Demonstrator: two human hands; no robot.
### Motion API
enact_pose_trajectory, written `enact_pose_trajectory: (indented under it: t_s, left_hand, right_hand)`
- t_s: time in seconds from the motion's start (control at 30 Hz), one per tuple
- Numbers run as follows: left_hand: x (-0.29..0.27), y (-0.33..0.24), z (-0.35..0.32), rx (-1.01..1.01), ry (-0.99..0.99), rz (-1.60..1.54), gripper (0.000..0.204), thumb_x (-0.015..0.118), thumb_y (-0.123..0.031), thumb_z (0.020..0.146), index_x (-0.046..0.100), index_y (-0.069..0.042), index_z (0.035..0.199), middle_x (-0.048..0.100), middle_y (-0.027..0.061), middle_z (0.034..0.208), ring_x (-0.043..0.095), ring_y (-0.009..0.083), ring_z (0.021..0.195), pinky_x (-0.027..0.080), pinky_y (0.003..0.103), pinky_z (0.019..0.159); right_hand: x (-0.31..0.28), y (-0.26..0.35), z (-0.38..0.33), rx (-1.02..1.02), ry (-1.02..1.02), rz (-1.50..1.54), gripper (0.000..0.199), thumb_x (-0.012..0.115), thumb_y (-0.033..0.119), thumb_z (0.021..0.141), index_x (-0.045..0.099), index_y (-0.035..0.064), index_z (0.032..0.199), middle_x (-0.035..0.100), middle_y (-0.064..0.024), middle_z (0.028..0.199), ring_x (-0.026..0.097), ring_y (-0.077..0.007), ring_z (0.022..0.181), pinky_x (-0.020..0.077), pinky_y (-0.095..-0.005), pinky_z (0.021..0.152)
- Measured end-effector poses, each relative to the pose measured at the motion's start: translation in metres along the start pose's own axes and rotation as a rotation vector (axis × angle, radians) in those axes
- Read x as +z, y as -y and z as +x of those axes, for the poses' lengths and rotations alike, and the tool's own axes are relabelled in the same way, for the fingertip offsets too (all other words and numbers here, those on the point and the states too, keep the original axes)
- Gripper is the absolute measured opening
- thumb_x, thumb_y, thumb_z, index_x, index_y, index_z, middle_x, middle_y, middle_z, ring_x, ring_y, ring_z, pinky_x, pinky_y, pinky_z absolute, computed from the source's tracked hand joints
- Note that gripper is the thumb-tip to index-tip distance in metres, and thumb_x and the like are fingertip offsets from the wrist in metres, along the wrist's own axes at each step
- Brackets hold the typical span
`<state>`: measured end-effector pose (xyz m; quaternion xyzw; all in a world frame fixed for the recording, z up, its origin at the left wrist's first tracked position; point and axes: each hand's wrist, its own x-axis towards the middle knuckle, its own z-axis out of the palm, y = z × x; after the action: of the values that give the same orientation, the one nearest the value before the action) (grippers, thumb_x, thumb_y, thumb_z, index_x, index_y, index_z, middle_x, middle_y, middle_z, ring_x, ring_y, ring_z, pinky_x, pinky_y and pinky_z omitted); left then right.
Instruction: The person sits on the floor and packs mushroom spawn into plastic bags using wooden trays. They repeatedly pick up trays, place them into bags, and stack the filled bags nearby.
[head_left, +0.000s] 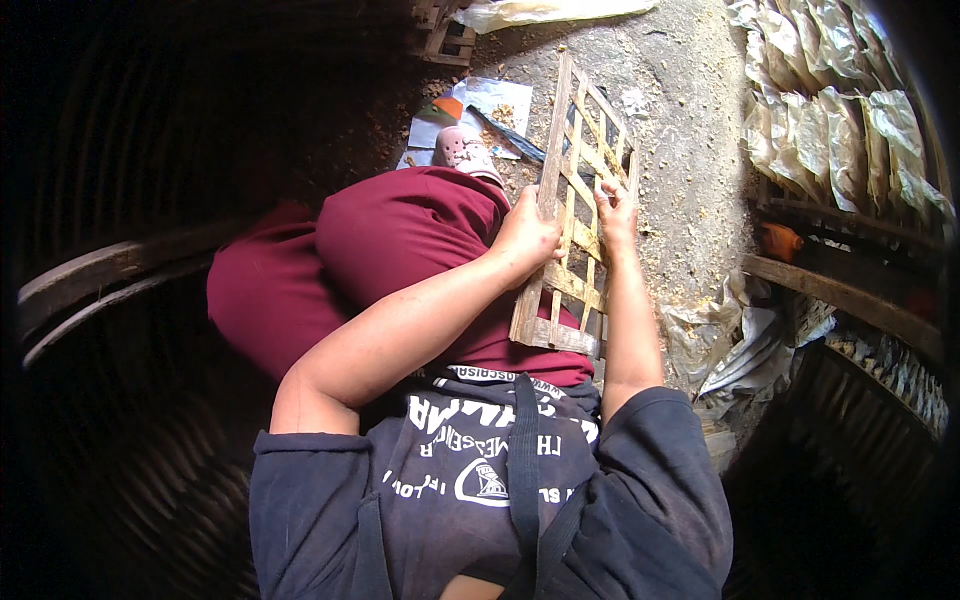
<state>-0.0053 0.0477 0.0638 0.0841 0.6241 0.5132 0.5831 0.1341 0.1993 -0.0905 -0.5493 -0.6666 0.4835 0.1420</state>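
A wooden lattice tray (553,332), with plain side boards and yellowed crossing slats, leans at a slant over my lap. My left hand (530,238) is closed round its left side board, the thumb lying toward the slats. At the opposite side my right hand (617,215) has its fingers bent against the slats near the right edge. Whether it also pinches something small there cannot be made out. Yellowish residue clings to several slats. Part of the tray's right board is hidden by my right hand.
Beyond my pink clog (465,153) lie paper sheets (498,97) and a dark strip (508,134). Crumbs litter the concrete floor (690,150). Plastic-wrapped slabs (820,140) stand racked at right, above a wooden rail (850,297) and crumpled plastic (725,335). A slatted crate (447,45) sits far off.
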Motion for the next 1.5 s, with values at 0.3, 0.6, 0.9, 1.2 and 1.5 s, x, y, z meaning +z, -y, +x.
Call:
enact_pose_trajectory:
  t_s: [0.3,0.6,0.9,1.2,1.5]
  left_hand:
    - [-0.002,0.003,0.002,0.052,0.033,-0.024,0.056,0.044,0.006,0.080,0.023,0.001,0.131,0.048,0.0177,0.110,0.060,0.0194,0.080,0.056,0.029,0.068]
    - [0.000,-0.001,0.000,0.023,-0.015,0.075,0.058,0.045,0.006,0.079,0.023,0.000,0.133,0.049,0.0194,0.110,0.061,0.0213,0.080,0.056,0.029,0.067]
    - [-0.003,0.004,0.001,0.033,-0.005,0.034,0.059,0.046,0.005,0.080,0.022,0.001,0.133,0.049,0.0202,0.112,0.061,0.0217,0.081,0.055,0.029,0.066]
    - [-0.003,0.004,0.003,0.077,-0.006,0.153,0.058,0.047,0.003,0.079,0.022,0.004,0.132,0.052,0.0223,0.105,0.061,0.0203,0.078,0.055,0.029,0.063]
    - [-0.003,0.003,0.004,0.067,-0.032,0.143,0.061,0.046,0.004,0.079,0.021,0.005,0.134,0.050,0.0238,0.108,0.061,0.0211,0.079,0.055,0.028,0.063]
  right_hand:
    - [-0.009,-0.001,0.006,-0.227,-0.055,-0.273,0.024,0.048,0.012,0.091,0.059,0.0057,0.112,0.066,-0.0145,0.095,0.064,-0.0245,0.090,0.0485,-0.0352,0.075]
    - [-0.009,0.002,-0.006,-0.090,0.145,0.101,0.040,0.060,0.015,0.088,0.049,0.0077,0.126,0.063,-0.0103,0.100,0.058,-0.0175,0.092,0.0449,-0.0290,0.082]
    - [-0.007,0.002,-0.005,-0.360,0.144,-0.270,0.027,0.039,0.010,0.093,0.048,0.0133,0.119,0.056,-0.0102,0.071,0.055,-0.0200,0.064,0.0456,-0.0344,0.062]
    - [0.002,-0.002,0.017,-0.127,-0.170,-0.148,0.022,0.061,0.023,0.086,0.065,0.0065,0.100,0.066,-0.0118,0.085,0.063,-0.0201,0.079,0.0480,-0.0312,0.070]
    - [0.011,-0.030,0.030,-0.005,-0.049,0.355,0.023,0.070,0.017,0.080,0.066,-0.0008,0.093,0.066,-0.0048,0.084,0.057,-0.0119,0.076,0.0462,-0.0269,0.071]
